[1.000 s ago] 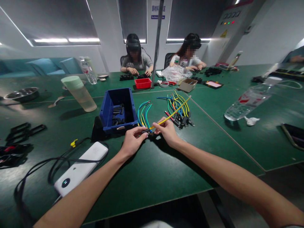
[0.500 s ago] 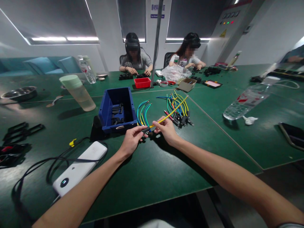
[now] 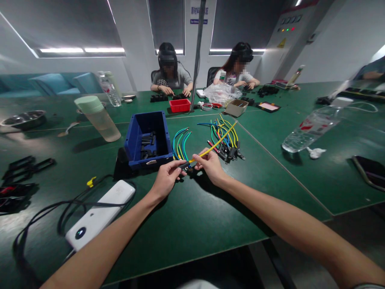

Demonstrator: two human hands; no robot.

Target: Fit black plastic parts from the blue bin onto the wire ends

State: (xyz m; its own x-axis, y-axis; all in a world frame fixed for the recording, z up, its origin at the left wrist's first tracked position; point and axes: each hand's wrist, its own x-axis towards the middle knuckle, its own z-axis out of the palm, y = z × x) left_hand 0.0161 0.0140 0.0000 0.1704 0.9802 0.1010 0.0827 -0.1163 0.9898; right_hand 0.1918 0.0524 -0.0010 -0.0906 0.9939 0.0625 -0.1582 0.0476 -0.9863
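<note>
My left hand (image 3: pixel 167 175) pinches a black sleeve (image 3: pixel 184 165) at the near end of a yellow wire (image 3: pixel 221 139). My right hand (image 3: pixel 209 164) is closed on the same wire just past the sleeve, and the wire's free end points up and to the right. Left of the hands stands a blue bin (image 3: pixel 130 138) with several black sleeves (image 3: pixel 148 139) inside. Between bin and hands lie loose green, blue and yellow wires (image 3: pixel 185 143). Behind my right hand is a bundle of coloured wires (image 3: pixel 224 130) with black sleeves and metal lugs at their near ends.
A white power bank (image 3: pixel 100 214) with black cables lies by my left forearm. A green-capped bottle (image 3: pixel 100 120) stands beyond it. To the right are a water bottle (image 3: pixel 313 127) and a phone (image 3: pixel 369 170). Across the green table, two people work near a red tray (image 3: pixel 179 106).
Both hands hold almost the same place on the sleeve and the yellow wire. The whole view has shifted very slightly; nothing else has visibly moved.
</note>
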